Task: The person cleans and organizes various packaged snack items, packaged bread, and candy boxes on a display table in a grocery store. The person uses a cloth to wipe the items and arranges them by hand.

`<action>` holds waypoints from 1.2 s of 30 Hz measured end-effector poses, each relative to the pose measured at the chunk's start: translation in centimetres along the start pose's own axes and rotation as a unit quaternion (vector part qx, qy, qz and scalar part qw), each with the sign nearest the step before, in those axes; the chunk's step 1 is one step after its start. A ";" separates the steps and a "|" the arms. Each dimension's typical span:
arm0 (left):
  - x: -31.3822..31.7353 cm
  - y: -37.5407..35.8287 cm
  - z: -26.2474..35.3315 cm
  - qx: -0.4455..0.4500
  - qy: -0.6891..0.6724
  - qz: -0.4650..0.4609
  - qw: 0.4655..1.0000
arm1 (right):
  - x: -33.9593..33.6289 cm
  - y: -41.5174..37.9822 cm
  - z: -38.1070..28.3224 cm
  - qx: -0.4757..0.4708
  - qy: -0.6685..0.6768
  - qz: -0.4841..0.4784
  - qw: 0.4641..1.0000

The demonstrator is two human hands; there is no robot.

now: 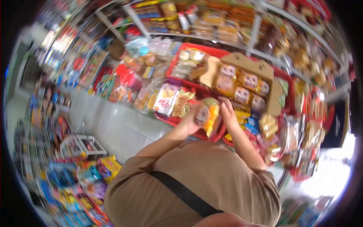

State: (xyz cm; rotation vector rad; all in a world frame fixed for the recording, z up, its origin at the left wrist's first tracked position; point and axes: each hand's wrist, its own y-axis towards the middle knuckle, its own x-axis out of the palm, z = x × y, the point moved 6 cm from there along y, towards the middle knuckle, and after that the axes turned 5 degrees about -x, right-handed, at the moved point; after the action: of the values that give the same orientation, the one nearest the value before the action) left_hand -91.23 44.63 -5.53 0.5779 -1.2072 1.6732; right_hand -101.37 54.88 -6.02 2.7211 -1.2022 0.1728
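Note:
A wrapped snack pack (212, 116) in clear and orange-yellow film is in my left hand (190, 123), whose fingers are closed around its left side. Just right of the pack, my right hand (228, 112) has its fingers stretched out, pointing up beside it. Beyond my hands stands an open cardboard box (278, 89) with several similar orange packs (242, 94) printed with a cartoon face. Below the held pack is a red basket (215, 137). A white and purple Pia box (166, 99) stands in it, left of my left hand.
Shelves (261, 28) of packaged goods run along the far side. Blue and yellow packets (251, 123) lie right of my right hand. At the lower left are a white wire rack (90, 145) and colourful snack bags (79, 185). Pale floor tiles (121, 117) show on the left.

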 end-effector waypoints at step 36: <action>-0.2 8.8 6.0 0.265 0.550 0.029 0.791 | -9.5 -1.1 -4.6 -0.010 -0.332 0.219 0.917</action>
State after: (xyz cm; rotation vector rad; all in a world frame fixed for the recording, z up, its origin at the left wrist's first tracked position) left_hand -99.87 38.69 -7.27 -0.1811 0.1114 1.9207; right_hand -107.11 63.37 -3.24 2.5058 -1.9502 -0.7713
